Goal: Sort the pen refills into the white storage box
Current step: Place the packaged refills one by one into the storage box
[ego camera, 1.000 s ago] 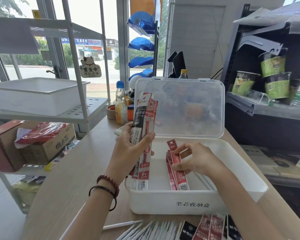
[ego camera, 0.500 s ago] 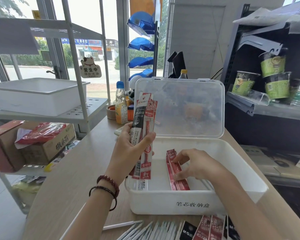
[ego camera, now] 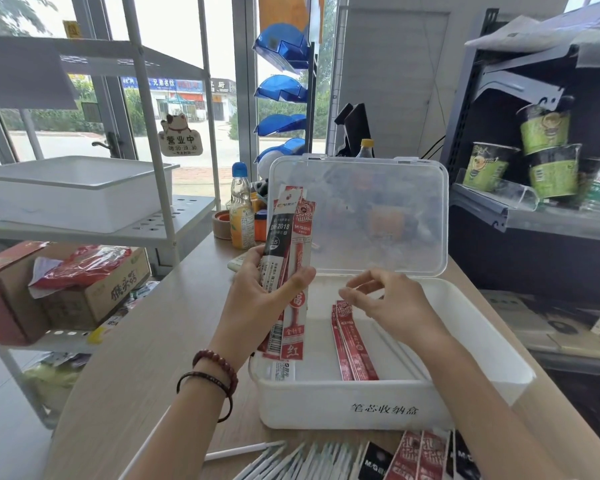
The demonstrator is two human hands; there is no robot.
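On the pale wooden tabletop the white plastic storage box sits open, its clear hinged lid upright behind it; we see the left hand curled round a bundle of red-and-black refill packets, held on end over the box's left edge, long axis near vertical; the right hand hovers over the box's middle, fingers loosely bent and, as far as we can tell, empty; beneath it, flat red refill packets lie lengthwise, far to near. We judge the next packet comes from the bundle, just left of the right hand, and must tip flat.
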